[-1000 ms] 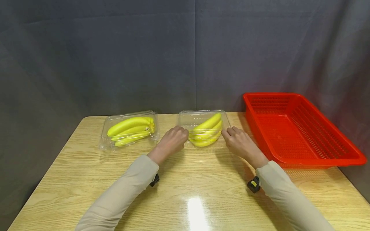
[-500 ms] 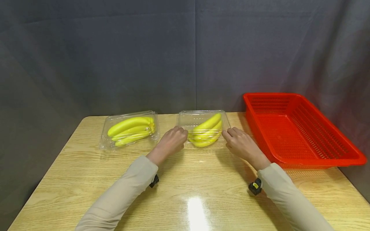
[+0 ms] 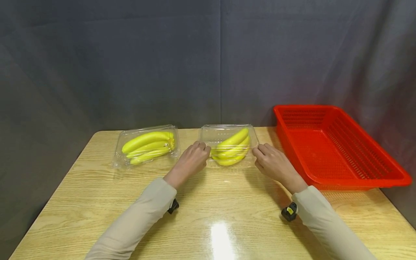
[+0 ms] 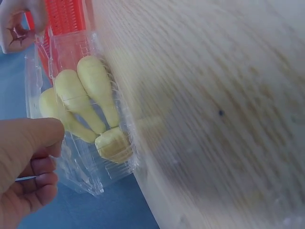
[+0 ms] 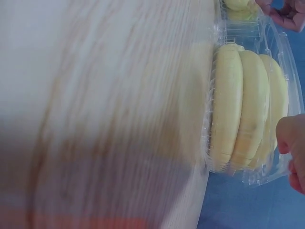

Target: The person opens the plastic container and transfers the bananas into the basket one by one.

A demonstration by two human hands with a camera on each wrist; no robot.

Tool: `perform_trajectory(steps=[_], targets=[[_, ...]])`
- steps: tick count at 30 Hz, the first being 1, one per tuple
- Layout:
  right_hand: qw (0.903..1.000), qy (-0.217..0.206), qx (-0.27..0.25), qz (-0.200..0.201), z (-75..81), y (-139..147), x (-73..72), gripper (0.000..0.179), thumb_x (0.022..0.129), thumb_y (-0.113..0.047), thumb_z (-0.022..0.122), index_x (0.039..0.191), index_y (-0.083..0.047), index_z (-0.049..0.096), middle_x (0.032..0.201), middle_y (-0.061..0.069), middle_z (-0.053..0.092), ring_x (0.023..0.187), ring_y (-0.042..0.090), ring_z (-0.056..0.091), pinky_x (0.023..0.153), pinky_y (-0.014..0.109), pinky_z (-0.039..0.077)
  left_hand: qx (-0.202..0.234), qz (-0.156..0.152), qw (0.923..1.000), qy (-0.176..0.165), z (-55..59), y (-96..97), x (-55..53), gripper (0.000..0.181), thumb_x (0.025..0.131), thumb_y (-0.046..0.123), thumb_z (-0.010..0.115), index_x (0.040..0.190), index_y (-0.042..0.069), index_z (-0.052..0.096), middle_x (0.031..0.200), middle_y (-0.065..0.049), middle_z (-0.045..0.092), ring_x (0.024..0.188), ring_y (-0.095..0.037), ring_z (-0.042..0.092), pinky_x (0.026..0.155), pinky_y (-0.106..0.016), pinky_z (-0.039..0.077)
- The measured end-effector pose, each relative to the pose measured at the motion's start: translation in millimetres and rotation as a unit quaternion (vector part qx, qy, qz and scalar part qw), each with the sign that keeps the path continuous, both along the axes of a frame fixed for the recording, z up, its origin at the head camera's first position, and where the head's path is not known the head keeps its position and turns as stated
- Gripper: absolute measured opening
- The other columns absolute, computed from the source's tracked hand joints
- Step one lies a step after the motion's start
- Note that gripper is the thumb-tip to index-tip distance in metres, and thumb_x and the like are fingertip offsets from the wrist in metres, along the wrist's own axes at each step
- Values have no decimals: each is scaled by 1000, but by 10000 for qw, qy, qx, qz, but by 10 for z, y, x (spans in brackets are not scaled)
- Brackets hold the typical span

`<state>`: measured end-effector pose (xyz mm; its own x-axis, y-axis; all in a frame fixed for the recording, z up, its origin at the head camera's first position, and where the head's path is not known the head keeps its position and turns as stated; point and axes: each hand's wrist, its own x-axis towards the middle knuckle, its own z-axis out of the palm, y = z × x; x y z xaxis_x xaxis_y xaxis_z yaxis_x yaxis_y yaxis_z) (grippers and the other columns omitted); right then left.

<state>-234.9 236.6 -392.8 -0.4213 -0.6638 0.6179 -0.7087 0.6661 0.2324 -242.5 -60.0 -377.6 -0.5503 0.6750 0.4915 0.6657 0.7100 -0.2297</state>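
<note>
The middle container (image 3: 227, 126) is made of thin transparent plastic, with bright reflections and ribbed lines running across its lid. It stands near the far edge of the table (image 3: 208, 202). Inside it lies a bunch of bananas (image 3: 231, 148), smooth and yellow, placed at a slant, with one tip pointing to the far right corner. In the left wrist view their joined end is at the side of the left hand.

The left hand (image 3: 194, 157) has its fingers curled and pinches the plastic edge at the left front side. The right hand (image 3: 271, 161) grips the same edge on the opposite side, also with bent fingers. Whether the lid is fastened, I cannot tell.

Behind the middle container there is only a narrow margin before the grey curtain (image 3: 156, 72). On its left, a strip of wood separates it from the left container (image 3: 152, 128), which holds other bananas (image 3: 147, 147) and is near the left hand. On the right, the red basket (image 3: 325, 151) leaves a small gap beside the right hand, and its high left wall runs along that gap. The front corner of the basket reaches to the right edge of the table. The widest room is at the front, where the wood extends between the two forearms.
</note>
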Motion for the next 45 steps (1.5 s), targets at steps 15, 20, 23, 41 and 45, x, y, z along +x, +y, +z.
perform_trajectory(steps=[15,20,23,41,45], targets=[[9960,671,-394,-439,-49,46,22,9,84,-7,47,81,-3,54,74,10,55,64,29,52,49,35,43,457,135,9989,15,-46,-135,9,4,83,1,68,84,-1,64,79,-13,63,68,-26,55,58,-30,50],[9953,624,-535,-504,-56,53,23,5,83,-8,55,83,-4,58,75,10,58,64,29,53,49,36,45,688,47,9975,-138,-58,-172,4,13,85,9,74,91,1,66,85,-13,64,73,-27,56,62,-32,51],[9952,538,-621,-537,-56,46,31,6,82,-9,62,84,-4,60,76,10,59,66,29,55,51,36,46,776,24,9968,-200,-69,-192,-2,16,86,12,75,91,1,65,84,-13,62,74,-28,56,64,-34,50],[9895,-99,-1306,-606,-58,21,90,20,79,-14,76,88,-4,62,79,10,59,65,27,57,53,38,50,1382,-217,9892,-433,-117,-231,-5,15,87,8,73,86,3,59,78,-8,54,69,-24,51,59,-33,46],[9886,-126,-1416,-499,-63,27,85,20,79,-13,77,88,-3,62,79,10,59,66,27,57,54,39,51,1554,-270,9862,-499,-123,-234,-9,15,87,7,73,84,5,59,77,-7,54,68,-23,49,58,-32,45]])
